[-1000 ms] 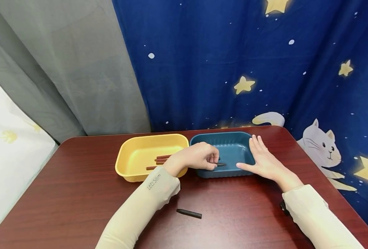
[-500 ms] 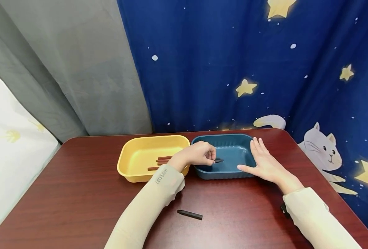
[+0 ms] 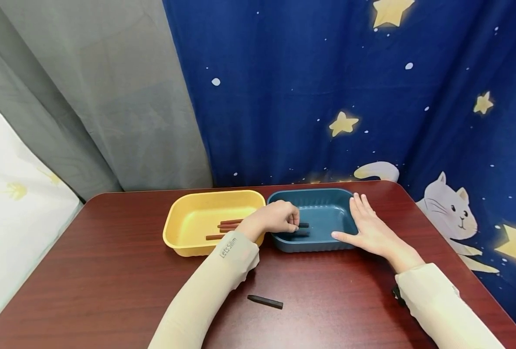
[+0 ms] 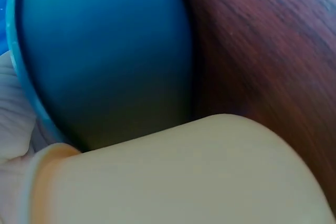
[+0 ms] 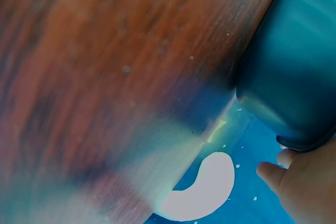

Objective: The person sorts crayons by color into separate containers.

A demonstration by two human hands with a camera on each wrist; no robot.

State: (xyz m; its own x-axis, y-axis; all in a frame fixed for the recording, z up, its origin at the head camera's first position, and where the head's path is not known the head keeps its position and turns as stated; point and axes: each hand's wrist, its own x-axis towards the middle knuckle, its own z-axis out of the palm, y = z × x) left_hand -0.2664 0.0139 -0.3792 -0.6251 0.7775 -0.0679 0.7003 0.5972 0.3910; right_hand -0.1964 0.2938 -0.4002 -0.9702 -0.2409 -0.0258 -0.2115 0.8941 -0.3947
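Note:
My left hand (image 3: pixel 279 216) reaches over the near left rim of a blue basket (image 3: pixel 314 245). Its curled fingers pinch a black crayon (image 3: pixel 304 225), whose right end sticks out past the fingertips. Just below that end is a second dark shape, a crayon or a shadow; I cannot tell which. My right hand (image 3: pixel 368 227) spreads its straight fingers against the basket's right end, thumb at the near rim. In the right wrist view, fingertips (image 5: pixel 270 174) show at the basket's edge. Another black crayon (image 3: pixel 265 301) lies on the table nearer me.
Left of the blue basket stands a yellow basket (image 3: pixel 183 249), holding several brown crayons (image 3: pixel 214 237), partly hidden by the left forearm. The left wrist view shows both baskets' outer walls close together. Curtains (image 3: pixel 258 121) hang behind the dark red wooden table (image 3: pixel 109 271).
My left hand has drawn slightly left and up inside the blue basket. The crayon end showing beyond its fingers looked pointed earlier and looks blunt now. The right hand has kept its place.

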